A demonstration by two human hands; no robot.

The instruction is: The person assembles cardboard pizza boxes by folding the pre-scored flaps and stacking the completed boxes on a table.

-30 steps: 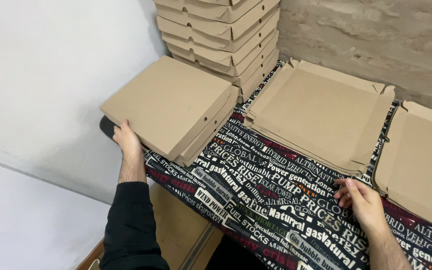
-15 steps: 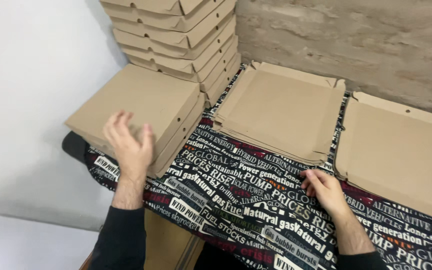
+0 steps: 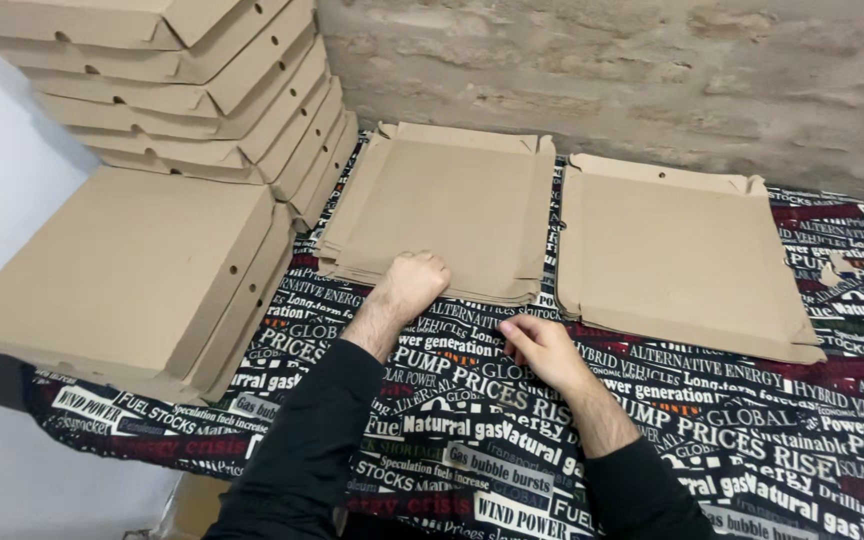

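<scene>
- My left hand (image 3: 414, 283) has come off the folded boxes at my far left and now rests knuckles-up on the near edge of the stack of flat cardboard blanks (image 3: 447, 205); fingers curled shut over that edge, apparently pinching the top sheet, though the grip itself is hidden.
- My right hand (image 3: 540, 345) has slid left along the table; it lies loosely curled on the printed cloth (image 3: 512, 440), fingertips just short of the stack's near right corner, holding nothing.
- Judgement: the folded box is set down, and a fresh blank is being taken up.
- The blanks lie directly ahead of both hands, under my left fingers.
- Just right of the stack: one opened blank with raised flaps (image 3: 677, 260).
- Left of my left hand: two closed boxes (image 3: 127, 275), a taller pile of boxes (image 3: 182, 85) behind them.
- Beyond everything, a rough brick wall (image 3: 652, 70).
</scene>
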